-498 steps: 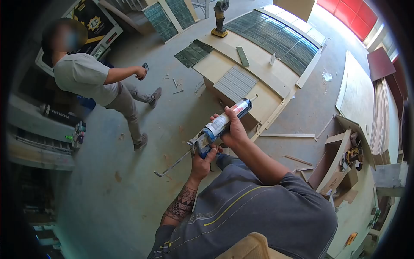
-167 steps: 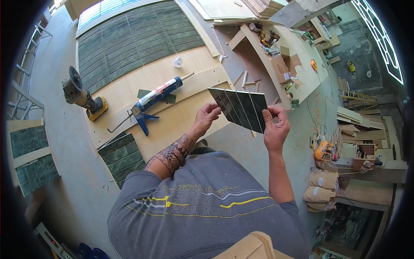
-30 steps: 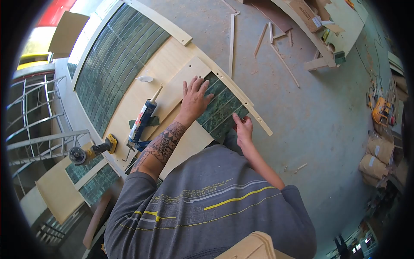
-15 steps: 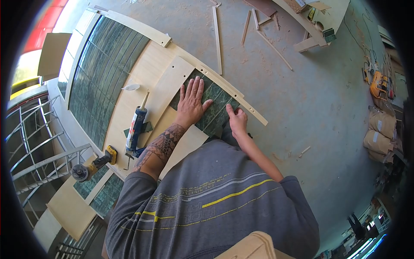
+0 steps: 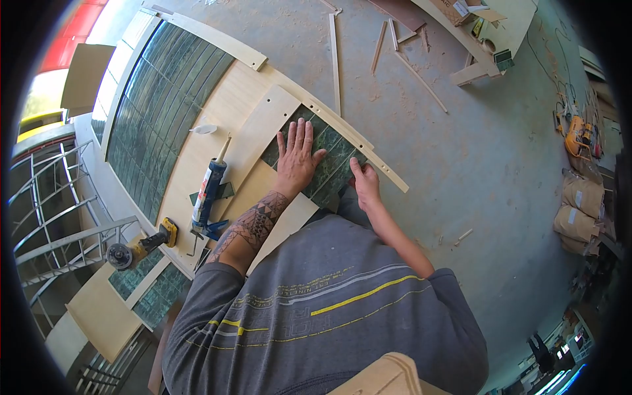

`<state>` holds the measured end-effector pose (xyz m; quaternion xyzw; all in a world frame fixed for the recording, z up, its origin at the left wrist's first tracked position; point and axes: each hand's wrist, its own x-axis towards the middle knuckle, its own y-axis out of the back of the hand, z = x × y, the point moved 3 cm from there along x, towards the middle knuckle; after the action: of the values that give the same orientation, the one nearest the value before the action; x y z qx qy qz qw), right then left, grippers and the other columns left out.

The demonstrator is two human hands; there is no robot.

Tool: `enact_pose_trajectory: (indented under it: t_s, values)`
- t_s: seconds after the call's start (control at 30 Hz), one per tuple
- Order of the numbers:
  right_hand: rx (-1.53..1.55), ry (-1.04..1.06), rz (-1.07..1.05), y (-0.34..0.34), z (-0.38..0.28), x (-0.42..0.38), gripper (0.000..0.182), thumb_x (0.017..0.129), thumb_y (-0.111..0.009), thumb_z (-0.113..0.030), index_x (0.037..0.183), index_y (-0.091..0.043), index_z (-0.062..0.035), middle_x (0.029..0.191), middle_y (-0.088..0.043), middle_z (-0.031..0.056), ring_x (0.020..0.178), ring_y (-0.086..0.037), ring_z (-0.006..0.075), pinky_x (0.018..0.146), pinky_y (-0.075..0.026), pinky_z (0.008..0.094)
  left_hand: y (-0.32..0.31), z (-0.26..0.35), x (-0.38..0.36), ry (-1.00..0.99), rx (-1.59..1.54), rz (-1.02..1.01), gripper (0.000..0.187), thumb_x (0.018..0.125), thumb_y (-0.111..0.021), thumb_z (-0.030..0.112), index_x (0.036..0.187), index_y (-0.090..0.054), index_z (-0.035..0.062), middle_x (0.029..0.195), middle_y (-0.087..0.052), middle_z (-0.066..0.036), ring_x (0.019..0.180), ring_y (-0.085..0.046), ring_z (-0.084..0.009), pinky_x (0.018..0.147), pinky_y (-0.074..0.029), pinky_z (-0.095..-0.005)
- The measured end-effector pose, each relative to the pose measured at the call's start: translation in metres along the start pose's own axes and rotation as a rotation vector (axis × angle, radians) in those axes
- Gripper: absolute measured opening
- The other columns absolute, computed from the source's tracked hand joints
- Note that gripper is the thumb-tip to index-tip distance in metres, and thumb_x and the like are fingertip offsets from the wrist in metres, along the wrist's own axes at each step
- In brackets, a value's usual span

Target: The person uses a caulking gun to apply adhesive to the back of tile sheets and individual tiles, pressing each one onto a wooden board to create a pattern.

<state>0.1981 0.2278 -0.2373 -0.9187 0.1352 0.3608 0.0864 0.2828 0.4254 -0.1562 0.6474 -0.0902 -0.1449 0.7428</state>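
My left hand [image 5: 297,158] lies flat on a panel of dark green tiles [image 5: 329,146], its fingers spread. At the panel's right edge my right hand [image 5: 364,179] is closed, thumb on top and fingers curled below; the fingertips are partly hidden, and what they hold cannot be made out. A pale wooden strip [image 5: 359,141] with holes runs along the panel's far edge. To the left of my forearm, a caulking gun [image 5: 209,194] with a cartridge rests on the pale board [image 5: 217,112].
A large green tiled panel [image 5: 164,92] spans the left. An angle grinder [image 5: 141,249] lies at the lower left, beside a metal frame [image 5: 52,197]. Wooden strips [image 5: 334,66] lie on the floor. At the upper right stands a table [image 5: 480,62] with a cardboard box [image 5: 454,10].
The view has shifted slightly. Both hands stay at the green panel in nearly the same places, the left one flat on it and the right one at its edge.
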Motion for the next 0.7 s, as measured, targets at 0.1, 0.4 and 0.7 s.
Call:
enact_pose_trajectory:
  t_s: [0.1, 0.4, 0.7]
  values:
    - [0.088, -0.014, -0.038, 0.003, 0.004, -0.009, 0.032, 0.102, -0.071, -0.041, 0.107, -0.066, -0.0101, 0.096, -0.066, -0.0026, 0.079, -0.063, 0.0086, 0.073, -0.053, 0.026, 0.011, 0.023, -0.012, -0.041, -0.09, -0.035, 0.086, 0.1, -0.058, 0.058, 0.166, -0.029, 0.0112, 0.173, -0.02, -0.019, 0.161, -0.016, -0.0384, 0.128, -0.007, -0.0623]
    - [0.288, -0.135, -0.123, 0.006, -0.005, -0.021, 0.029, 0.101, -0.073, -0.038, 0.095, -0.067, -0.0099, 0.089, -0.065, -0.0035, 0.076, -0.061, 0.0059, 0.072, -0.052, 0.0245, 0.004, 0.045, -0.032, -0.08, -0.15, -0.119, 0.083, 0.096, -0.056, 0.066, 0.165, -0.034, 0.0239, 0.174, -0.018, -0.019, 0.161, -0.014, -0.0376, 0.127, -0.005, -0.0633]
    - [0.156, -0.083, -0.161, 0.003, -0.014, -0.025, 0.03, 0.102, -0.073, -0.036, 0.099, -0.07, -0.0064, 0.092, -0.067, -0.002, 0.079, -0.062, 0.0058, 0.074, -0.053, 0.0256, 0.003, 0.047, -0.025, -0.033, -0.086, -0.123, 0.076, 0.1, -0.048, 0.066, 0.165, -0.033, 0.0288, 0.174, -0.019, -0.014, 0.162, -0.016, -0.0318, 0.127, -0.001, -0.0638]
